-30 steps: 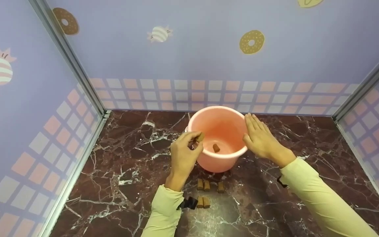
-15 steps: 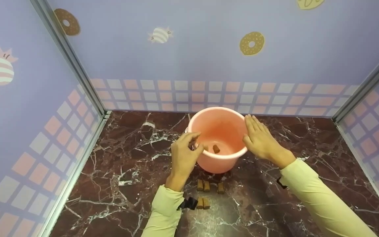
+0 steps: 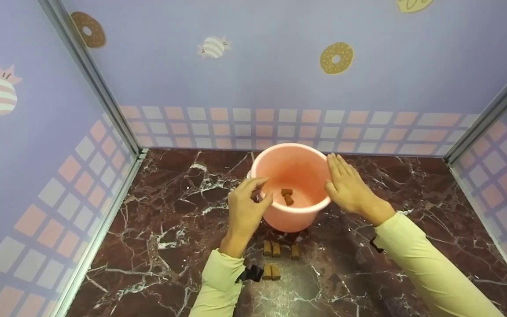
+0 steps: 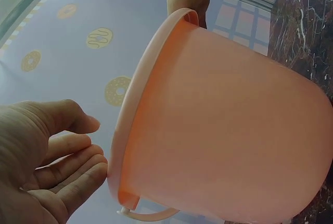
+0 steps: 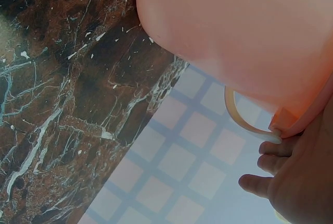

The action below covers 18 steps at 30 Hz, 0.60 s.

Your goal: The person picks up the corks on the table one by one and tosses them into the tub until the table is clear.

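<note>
A pink plastic bucket [image 3: 292,220] stands upright on the marbled surface, its handle [image 5: 237,112] hanging at the side. Two brown corks [image 3: 287,192] lie on its floor, touching each other. My left hand [image 3: 247,211] is above the bucket's near left rim, thumb and fingers apart with nothing between them; in the left wrist view the left hand [image 4: 57,161] has its fingertips by the rim. Along the right rim rests my right hand [image 3: 348,187], its fingers straight. In front of the bucket several more corks [image 3: 276,249] stand or lie in two short rows.
The dark red marble tabletop [image 3: 170,211] carries white veins. A purple back wall [image 3: 271,79] rises just behind the bucket, with side walls [image 3: 73,145] left and right. Black straps [image 3: 252,273] sit on the wrists over pale yellow sleeves.
The cork pinched in my left hand has been let go and now lies in the bucket against the other one. My left fingers have parted; the right hand has stayed at the rim.
</note>
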{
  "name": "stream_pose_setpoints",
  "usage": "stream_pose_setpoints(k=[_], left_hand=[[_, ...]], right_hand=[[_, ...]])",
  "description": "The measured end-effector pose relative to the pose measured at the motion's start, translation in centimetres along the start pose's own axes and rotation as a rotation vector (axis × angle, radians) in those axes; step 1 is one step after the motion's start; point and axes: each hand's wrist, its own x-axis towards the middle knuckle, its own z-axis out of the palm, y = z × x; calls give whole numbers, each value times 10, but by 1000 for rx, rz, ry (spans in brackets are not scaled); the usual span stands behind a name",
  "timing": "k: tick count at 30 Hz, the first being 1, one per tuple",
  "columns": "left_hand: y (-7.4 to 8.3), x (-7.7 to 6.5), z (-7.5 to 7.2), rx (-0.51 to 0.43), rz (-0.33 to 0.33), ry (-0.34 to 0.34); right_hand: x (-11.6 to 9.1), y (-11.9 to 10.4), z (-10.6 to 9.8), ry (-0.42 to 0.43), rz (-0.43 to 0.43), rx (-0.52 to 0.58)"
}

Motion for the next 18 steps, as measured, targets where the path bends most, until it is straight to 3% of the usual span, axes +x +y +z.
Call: stream_pose_setpoints(k=[18], left_hand=[[1, -6, -8, -42, -45, 7]], right_hand=[[0, -1, 0, -1, -3, 7]])
